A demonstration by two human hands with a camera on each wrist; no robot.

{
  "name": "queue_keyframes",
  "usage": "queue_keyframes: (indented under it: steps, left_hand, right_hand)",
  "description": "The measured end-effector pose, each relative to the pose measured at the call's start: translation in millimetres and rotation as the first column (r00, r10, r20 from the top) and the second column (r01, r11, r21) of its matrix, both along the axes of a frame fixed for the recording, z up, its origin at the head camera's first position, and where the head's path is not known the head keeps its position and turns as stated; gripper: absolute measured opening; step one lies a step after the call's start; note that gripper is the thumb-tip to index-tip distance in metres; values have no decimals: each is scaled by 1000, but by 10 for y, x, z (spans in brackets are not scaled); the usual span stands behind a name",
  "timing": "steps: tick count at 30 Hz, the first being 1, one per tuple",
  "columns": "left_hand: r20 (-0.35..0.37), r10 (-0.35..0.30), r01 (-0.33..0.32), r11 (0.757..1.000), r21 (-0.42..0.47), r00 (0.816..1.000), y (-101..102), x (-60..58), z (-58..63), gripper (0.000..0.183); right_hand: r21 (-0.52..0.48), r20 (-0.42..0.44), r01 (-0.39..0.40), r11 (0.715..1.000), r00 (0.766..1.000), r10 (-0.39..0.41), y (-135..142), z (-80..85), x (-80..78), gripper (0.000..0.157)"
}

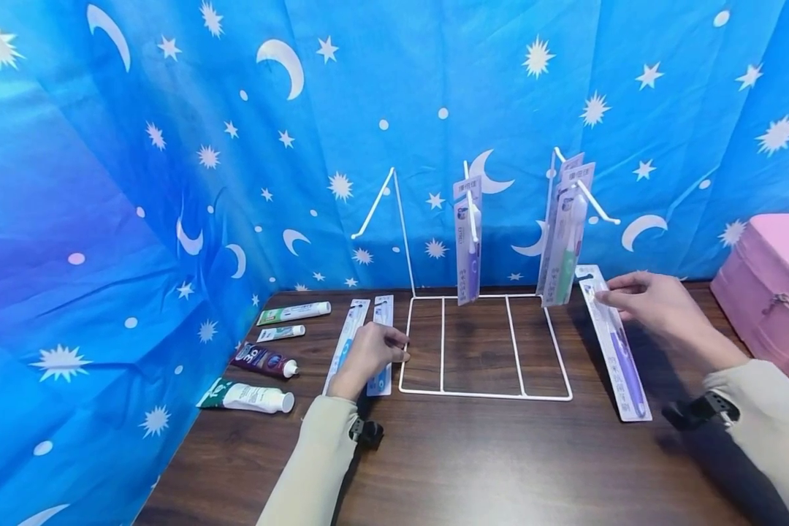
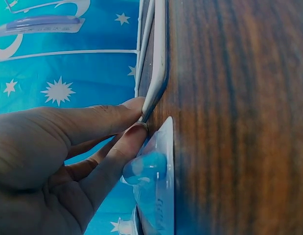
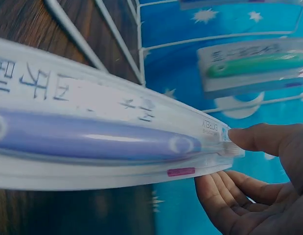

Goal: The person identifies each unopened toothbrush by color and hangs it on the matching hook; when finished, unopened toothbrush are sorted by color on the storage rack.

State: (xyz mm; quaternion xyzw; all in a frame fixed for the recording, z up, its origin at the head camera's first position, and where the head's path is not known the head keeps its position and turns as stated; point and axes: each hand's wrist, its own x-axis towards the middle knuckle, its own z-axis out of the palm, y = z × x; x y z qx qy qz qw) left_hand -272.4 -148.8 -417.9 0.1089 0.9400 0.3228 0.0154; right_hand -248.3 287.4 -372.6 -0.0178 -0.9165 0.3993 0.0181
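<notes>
My left hand point(image 1: 371, 351) pinches the left side of the base of a white wire rack point(image 1: 486, 395) between thumb and fingertips, as the left wrist view also shows. Beside and under that hand, two packaged blue toothbrushes point(image 1: 383, 381) lie on the table. My right hand point(image 1: 660, 305) grips the top end of a packaged purple toothbrush point(image 1: 624, 365), which slants down to the right of the rack. Another packaged purple toothbrush point(image 1: 468, 256) hangs from the rack's middle hook. From its right hook hang several packs, a packaged green toothbrush point(image 1: 564, 274) in front.
At the left of the dark wooden table point(image 1: 460, 467) lie a green and white tube point(image 1: 294, 313), a small tube point(image 1: 280, 333), a dark red tube point(image 1: 263, 359) and a larger white tube point(image 1: 250, 397). A pink box point(image 1: 772, 292) stands far right. Behind hangs a blue star-patterned cloth point(image 1: 368, 88).
</notes>
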Motion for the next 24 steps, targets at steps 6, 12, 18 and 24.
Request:
queue_keyframes:
  steps: [6,12,18,24]
  left_hand:
    - [6,3,-3,1000,-7,1000,-1,1,-4,19]
    - [8,7,-7,1000,-8,1000,3,-2,11,19]
    - [13,4,-4,1000,-1,1000,7,6,17,19]
    - [16,9,-9,1000,-3,1000,17,7,19,19]
  right_hand:
    - [106,-151,12,994,989,4,3,249,191,67]
    - [92,-273,58,994,961,-31,-5,467,368,59]
    - [-24,-352,66,998,933,-70,-40,679,580,53]
    - [-131,-424,44,990,900,-96,-131,891,781,43]
